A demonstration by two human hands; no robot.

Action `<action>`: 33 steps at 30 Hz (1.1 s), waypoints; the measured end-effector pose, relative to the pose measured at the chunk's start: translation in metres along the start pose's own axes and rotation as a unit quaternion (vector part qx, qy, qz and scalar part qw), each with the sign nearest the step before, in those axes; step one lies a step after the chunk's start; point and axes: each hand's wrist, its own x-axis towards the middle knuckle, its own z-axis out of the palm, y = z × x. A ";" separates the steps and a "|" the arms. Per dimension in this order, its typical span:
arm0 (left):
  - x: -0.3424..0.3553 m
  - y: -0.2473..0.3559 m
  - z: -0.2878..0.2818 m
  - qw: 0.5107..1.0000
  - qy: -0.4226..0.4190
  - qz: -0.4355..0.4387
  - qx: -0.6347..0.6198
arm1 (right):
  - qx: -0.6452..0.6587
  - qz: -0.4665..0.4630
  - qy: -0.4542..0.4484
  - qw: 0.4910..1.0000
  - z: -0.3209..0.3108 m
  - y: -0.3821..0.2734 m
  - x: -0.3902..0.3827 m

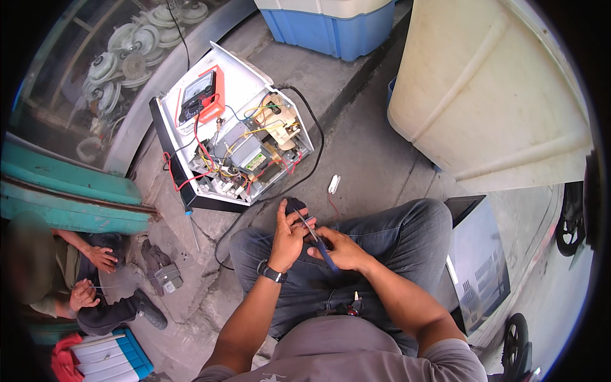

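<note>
I sit with both hands together above my jeans. My left hand (287, 239) is closed around a small dark piece (294, 205), whose kind I cannot make out. In my right hand (344, 250) is a tool with a dark blue handle (326, 256) and a slim metal blade, which looks like scissors. Its blade lies across the fingers of my left hand, by the dark piece. Just beyond my hands, a small white part (334, 184) with a thin red wire lies on the ground. An opened microwave oven (245, 149) stands ahead to the left, its transformer and wiring exposed.
An analog multimeter (198, 95) rests on the oven, beside a black cord (316, 153). A screwdriver (190, 223) lies near its corner. The metal cover (480, 270) is at my right. Bins (331, 28) stand ahead. Another person's hands (100, 258) are at left.
</note>
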 end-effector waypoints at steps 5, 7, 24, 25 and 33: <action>-0.004 0.008 0.002 0.998 -0.013 -0.033 -0.050 | 0.057 0.000 0.003 0.998 0.001 0.010 0.002; -0.003 0.009 -0.006 0.997 -0.016 -0.039 -0.071 | 0.054 -0.011 0.016 0.998 0.002 0.004 0.000; 0.000 0.002 -0.084 0.954 -0.252 -0.091 -0.134 | 0.111 -0.053 -0.095 0.988 0.012 -0.012 -0.012; -0.006 0.009 -0.088 0.968 -0.215 -0.074 -0.103 | 0.087 -0.029 -0.138 0.986 0.006 -0.008 -0.011; -0.104 0.068 -0.239 0.988 0.142 0.028 -0.050 | -0.016 -0.009 -0.068 0.998 -0.054 -0.025 -0.011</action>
